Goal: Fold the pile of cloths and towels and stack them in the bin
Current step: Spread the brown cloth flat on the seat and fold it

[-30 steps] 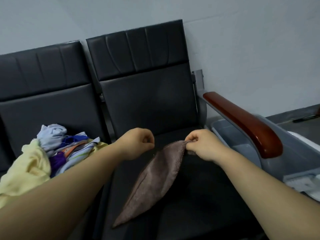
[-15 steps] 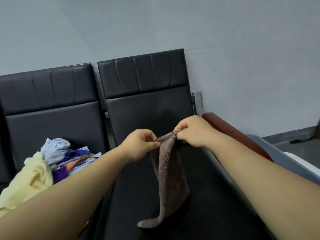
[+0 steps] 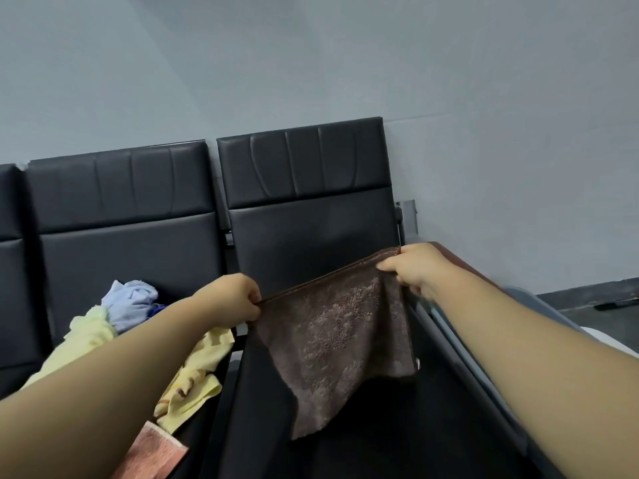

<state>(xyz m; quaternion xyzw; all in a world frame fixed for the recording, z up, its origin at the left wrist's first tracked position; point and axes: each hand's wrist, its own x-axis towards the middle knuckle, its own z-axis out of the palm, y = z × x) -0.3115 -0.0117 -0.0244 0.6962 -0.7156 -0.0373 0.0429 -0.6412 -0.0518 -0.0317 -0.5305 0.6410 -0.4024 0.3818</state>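
Above black seats, left hand (image 3: 232, 296) and right hand (image 3: 416, 267) pinch brown towel (image 3: 332, 337) corners.

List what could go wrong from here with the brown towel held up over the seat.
1. The left hand and right hand only pinch the top corners of the brown towel; a slip would probably drop it onto the seat.
2. Its lower edge hangs uneven, so a fold made now may come out skewed.
3. The yellow cloth lies beside the left forearm and could get dragged off its pile.
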